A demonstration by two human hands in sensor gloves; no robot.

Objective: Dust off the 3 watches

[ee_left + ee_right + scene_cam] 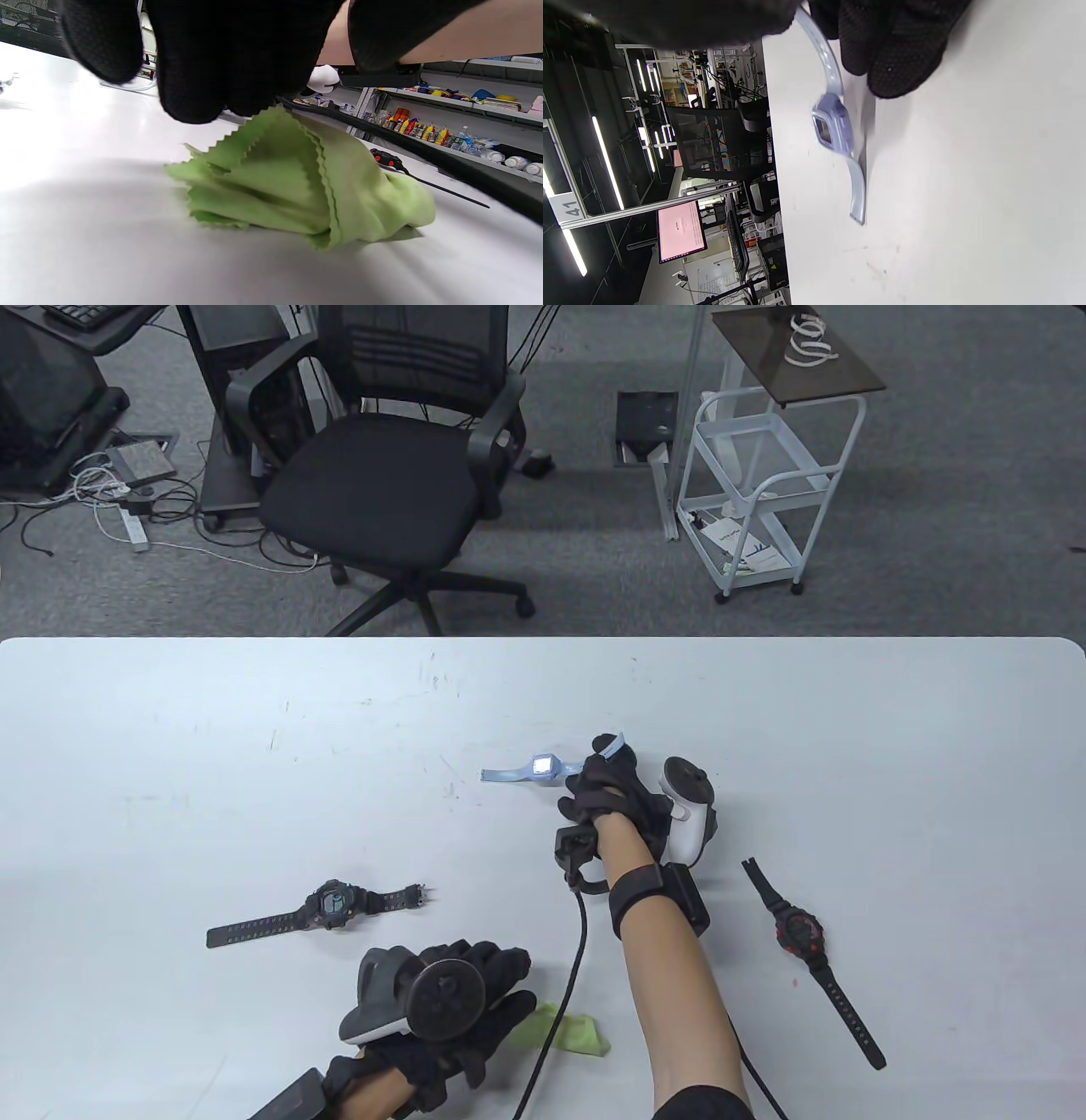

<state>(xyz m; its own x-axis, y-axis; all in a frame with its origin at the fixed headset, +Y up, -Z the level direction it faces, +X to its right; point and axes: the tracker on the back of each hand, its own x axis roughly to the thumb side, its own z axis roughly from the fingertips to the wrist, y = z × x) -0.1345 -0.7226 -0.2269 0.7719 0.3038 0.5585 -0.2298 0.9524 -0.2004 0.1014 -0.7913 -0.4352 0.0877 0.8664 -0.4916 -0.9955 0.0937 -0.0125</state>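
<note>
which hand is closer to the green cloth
Left. The left hand is right over the green cloth near the table's front edge, fingertips at its top fold. The right hand is farther back on the table, holding the light blue watch by its strap.

Black office chair [399, 466] beyond table [170, 746]; white cart [755, 492] right of it, papers on bottom shelf; cables and power strip [131, 527] on carpet at left; shelves of bottles [428, 131] in left wrist view.
</note>
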